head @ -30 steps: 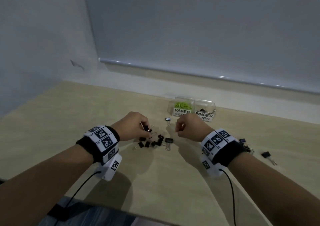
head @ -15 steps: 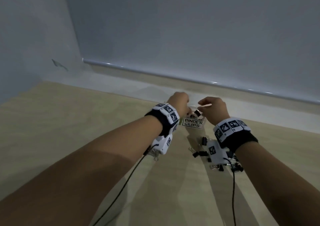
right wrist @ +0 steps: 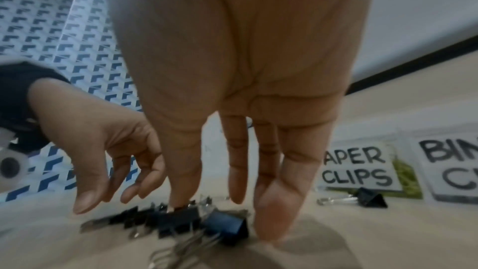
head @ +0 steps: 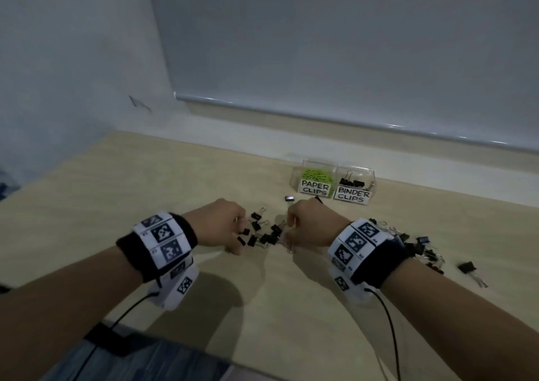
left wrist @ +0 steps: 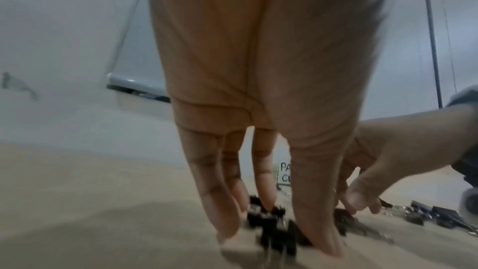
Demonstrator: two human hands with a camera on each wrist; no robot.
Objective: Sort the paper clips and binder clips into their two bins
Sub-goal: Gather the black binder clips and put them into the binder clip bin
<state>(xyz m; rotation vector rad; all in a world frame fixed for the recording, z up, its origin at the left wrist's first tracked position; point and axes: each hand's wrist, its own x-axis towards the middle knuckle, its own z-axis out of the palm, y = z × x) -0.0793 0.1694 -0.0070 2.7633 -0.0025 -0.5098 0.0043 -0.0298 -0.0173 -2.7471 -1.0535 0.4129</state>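
Head view: looked from above and behind both forearms, forward and down across the table [head: 87, 193] to the far wall — the widest view.

Left wrist view: sat close under the left hand [left wrist: 258, 89], facing along its fingers [left wrist: 214, 191] down to the tabletop; the right hand [left wrist: 383, 161] entered at its right edge.

Right wrist view: likewise close along the right hand [right wrist: 245, 58]; the left hand [right wrist: 103, 146] showed at its left.

Shared by all three — the binder clip pile [head: 262, 234] [left wrist: 271, 230] [right wrist: 181, 222] and the paper clips bin [head: 315, 180] [left wrist: 283, 173] [right wrist: 362, 169].

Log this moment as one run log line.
left hand: reaching into binder clips | right hand: fingers down on pile | binder clips bin: partly filled | table: clips remain
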